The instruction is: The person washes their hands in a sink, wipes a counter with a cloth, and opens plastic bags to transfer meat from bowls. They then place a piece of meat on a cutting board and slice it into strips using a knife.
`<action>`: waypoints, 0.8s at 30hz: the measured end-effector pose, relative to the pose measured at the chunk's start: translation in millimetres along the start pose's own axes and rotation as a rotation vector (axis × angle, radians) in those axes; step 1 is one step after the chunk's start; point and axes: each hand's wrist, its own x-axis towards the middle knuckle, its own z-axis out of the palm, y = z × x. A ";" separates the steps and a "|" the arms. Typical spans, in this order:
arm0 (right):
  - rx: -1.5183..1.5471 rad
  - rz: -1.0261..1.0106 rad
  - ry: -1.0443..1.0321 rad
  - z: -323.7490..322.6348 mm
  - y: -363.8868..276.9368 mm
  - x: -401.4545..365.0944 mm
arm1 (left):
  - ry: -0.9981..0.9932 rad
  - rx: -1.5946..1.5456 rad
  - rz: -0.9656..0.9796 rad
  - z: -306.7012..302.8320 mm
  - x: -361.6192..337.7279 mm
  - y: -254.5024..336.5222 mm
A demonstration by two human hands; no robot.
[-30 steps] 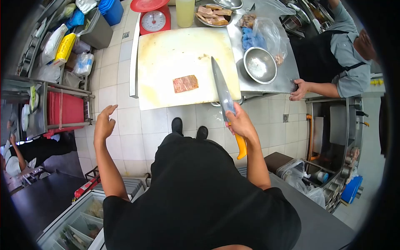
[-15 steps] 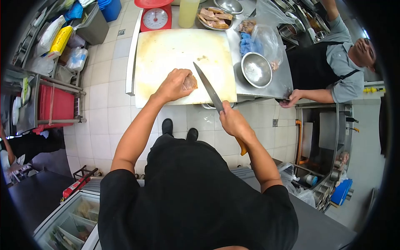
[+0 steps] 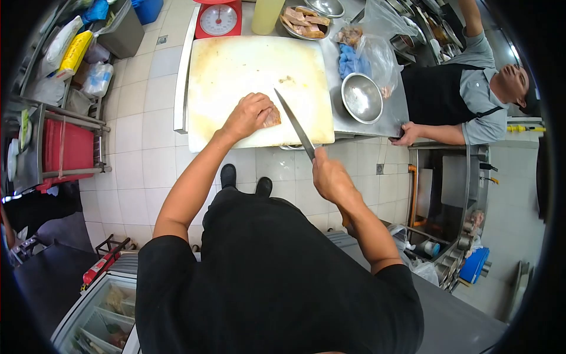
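On the large white cutting board (image 3: 236, 65), my left hand (image 3: 249, 115) is curled over a piece of meat (image 3: 273, 117) near the board's front edge. Its brownish end shows past my fingers; the rest is covered. My right hand (image 3: 335, 180) grips a long knife (image 3: 293, 121) by its handle. The blade points away from me and slants left, its tip over the board just to the right of the meat, apart from it. Most of the handle is hidden by my hand and wrist. Small scraps (image 3: 286, 79) lie farther up the board.
Behind the board stand a red scale (image 3: 218, 22), a container of yellowish liquid (image 3: 267, 16) and a bowl of meat pieces (image 3: 305, 23). A metal bowl (image 3: 362, 98), blue cloth (image 3: 352, 61) and plastic bag (image 3: 380, 59) are to the right, near a co-worker's hand (image 3: 407, 134) at the table edge.
My left hand has tipped the meat lower toward the board, so less of its pale face shows. My right hand has turned, hiding the knife's handle end. The whole view has shifted slightly.
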 end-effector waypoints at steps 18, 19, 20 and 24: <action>-0.078 0.001 -0.149 4.2 -26.5 6.9 | -0.029 0.020 0.000 -1.0 0.7 1.3; -0.054 -0.045 -0.067 20.9 -18.5 16.1 | -0.012 0.016 0.009 -0.6 0.2 1.5; -0.030 -0.093 0.017 34.5 -13.1 23.9 | 0.007 0.014 0.020 -1.1 0.4 1.2; -0.035 -0.091 0.056 49.8 -10.3 34.6 | 0.006 0.000 -0.027 -0.4 -2.9 0.4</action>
